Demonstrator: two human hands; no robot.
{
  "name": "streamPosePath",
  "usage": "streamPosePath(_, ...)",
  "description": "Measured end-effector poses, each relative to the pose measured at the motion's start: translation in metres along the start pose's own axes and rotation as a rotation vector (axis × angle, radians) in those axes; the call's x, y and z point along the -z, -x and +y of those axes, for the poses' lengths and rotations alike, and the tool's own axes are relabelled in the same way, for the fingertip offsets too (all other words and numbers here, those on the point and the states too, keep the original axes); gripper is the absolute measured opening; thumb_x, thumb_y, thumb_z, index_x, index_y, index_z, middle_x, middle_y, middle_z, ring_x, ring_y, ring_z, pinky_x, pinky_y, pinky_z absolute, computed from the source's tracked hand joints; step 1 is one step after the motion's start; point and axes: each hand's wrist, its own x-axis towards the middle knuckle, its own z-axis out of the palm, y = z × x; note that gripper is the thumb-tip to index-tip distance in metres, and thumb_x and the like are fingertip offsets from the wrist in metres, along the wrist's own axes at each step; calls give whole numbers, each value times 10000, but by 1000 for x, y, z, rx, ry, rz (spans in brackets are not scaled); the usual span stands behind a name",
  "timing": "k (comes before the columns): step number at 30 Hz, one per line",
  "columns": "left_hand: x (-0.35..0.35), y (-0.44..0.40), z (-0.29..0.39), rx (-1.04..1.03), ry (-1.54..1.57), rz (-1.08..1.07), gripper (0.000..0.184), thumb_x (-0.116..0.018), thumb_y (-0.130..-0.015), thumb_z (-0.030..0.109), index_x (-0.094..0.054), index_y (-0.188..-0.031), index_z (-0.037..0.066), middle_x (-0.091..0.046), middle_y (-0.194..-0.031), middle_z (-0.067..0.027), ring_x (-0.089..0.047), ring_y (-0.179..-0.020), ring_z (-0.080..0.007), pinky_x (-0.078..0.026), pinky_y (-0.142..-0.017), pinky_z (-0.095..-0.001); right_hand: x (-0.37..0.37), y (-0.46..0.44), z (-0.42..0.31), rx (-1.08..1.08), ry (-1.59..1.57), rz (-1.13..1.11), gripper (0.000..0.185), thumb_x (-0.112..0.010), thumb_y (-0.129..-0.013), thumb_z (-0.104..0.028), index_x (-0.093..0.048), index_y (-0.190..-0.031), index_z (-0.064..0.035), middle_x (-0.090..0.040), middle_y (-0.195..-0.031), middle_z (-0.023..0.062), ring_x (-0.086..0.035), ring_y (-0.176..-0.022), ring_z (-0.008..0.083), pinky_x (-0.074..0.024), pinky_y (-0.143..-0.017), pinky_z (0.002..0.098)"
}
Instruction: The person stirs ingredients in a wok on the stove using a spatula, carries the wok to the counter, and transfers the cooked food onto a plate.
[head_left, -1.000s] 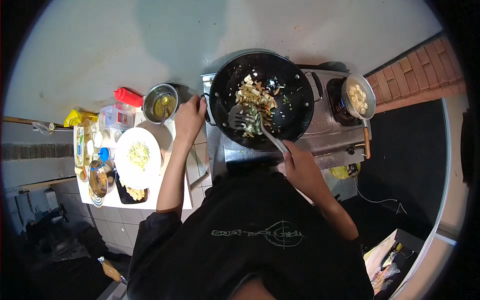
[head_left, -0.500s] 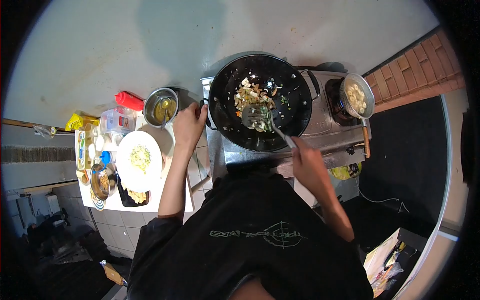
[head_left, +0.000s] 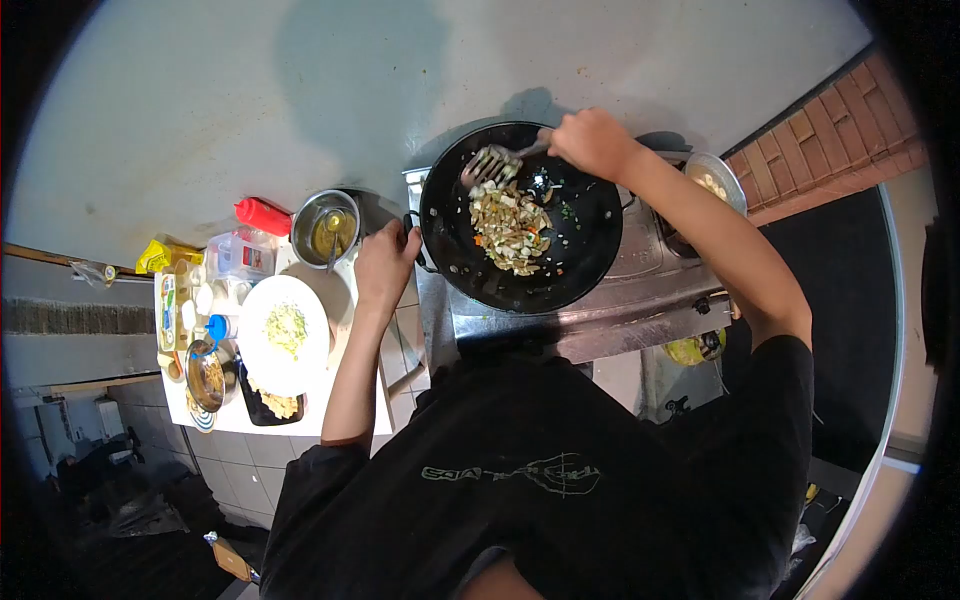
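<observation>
The right hand (head_left: 592,145) has moved from the near side of the black pan (head_left: 590,240) to its far rim, with the arm now reaching across the stove (head_left: 640,320). Its grip is closed around the handle of the slotted turner (head_left: 493,167). The turner now meets the food from the far side; I judge this helps to stir the pieces there. The chopped food (head_left: 512,235) lies in the pan, its near part uncovered, unlike in the earlier frame. The left hand (head_left: 383,265) stays at the pan's side handle (head_left: 426,266), but how tightly its grip is closed, I cannot tell. The arm now partly hides the small saucepan (head_left: 731,177), which was fully seen before
</observation>
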Motion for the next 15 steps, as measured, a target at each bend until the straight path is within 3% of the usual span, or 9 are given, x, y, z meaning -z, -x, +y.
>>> streamPosePath(5,2,-2,-1,15,7,16,358,-584,-885,356,-614,-774,17,-638,-685,-178,-634,-696,-379,-489,-633,-465,42,16,-14,106,-147,-224,243,-558,-912,-316,-592,-1117,-192,-636,-735,106,-633,-681,332,-480,-580,443)
streamPosePath(7,2,-2,0,30,-10,4,359,-581,-886,356,-618,-774,17,-640,-687,-175,-638,-701,-378,-494,-636,-461,62,25,-14,51,-71,-141,190,-597,-880,-258,-638,-1023,-140,-636,-710,141,-651,-713,345,-505,-632,452)
streamPosePath(10,1,-3,2,36,13,4,358,-577,-887,352,-622,-781,13,-644,-689,-173,-642,-704,-373,-500,-634,-457,96,27,-4,-73,-19,-182,187,-603,-875,-235,-667,-1012,-125,-647,-744,142,-660,-743,334,-512,-639,446)
streamPosePath(15,-3,-8,0,22,11,10,341,-577,-885,333,-612,-784,9,-639,-687,-180,-637,-680,-368,-488,-612,-459,66,8,17,-161,54,-217,133,-613,-860,-171,-699,-927,-96,-657,-775,149,-667,-769,320,-516,-677,436)
